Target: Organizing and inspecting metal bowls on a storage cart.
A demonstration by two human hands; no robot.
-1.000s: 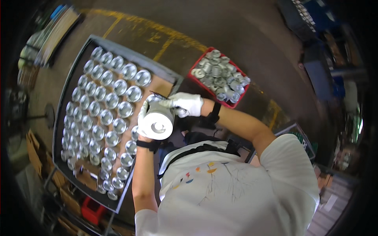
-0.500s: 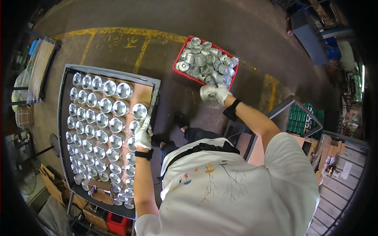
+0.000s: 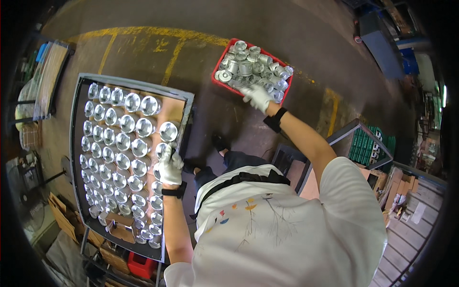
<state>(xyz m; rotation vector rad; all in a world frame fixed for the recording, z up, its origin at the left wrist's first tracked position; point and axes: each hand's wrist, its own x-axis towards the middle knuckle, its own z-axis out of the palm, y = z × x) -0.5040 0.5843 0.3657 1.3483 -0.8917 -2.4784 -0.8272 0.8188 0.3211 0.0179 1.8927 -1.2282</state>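
My gloved right hand (image 3: 258,97) reaches over the near rim of a red crate (image 3: 216,82) heaped with silver metal pistons (image 3: 245,68). Its fingers stretch leftward at the nearest pistons, slightly blurred, and I see none gripped in them. To the left, my gloved left hand (image 3: 170,167) is at the right edge of a framed table, its fingers curled beside a piston (image 3: 161,150) in the rightmost row. Something dark shows by its fingertips, too small to make out. Rows of upright pistons (image 3: 127,123) stand on the table, partly covered by that hand.
The table has a raised grey frame (image 3: 138,83). A cardboard box (image 3: 120,228) sits among the pistons at its near end. Green crates (image 3: 366,146) and a metal frame (image 3: 345,128) stand at right. Yellow lines (image 3: 173,62) mark the floor beyond.
My right hand has moved from just outside the crate to over its near rim; the piston it held is no longer seen in it. My left hand has shifted slightly nearer and left, its fingers more curled.
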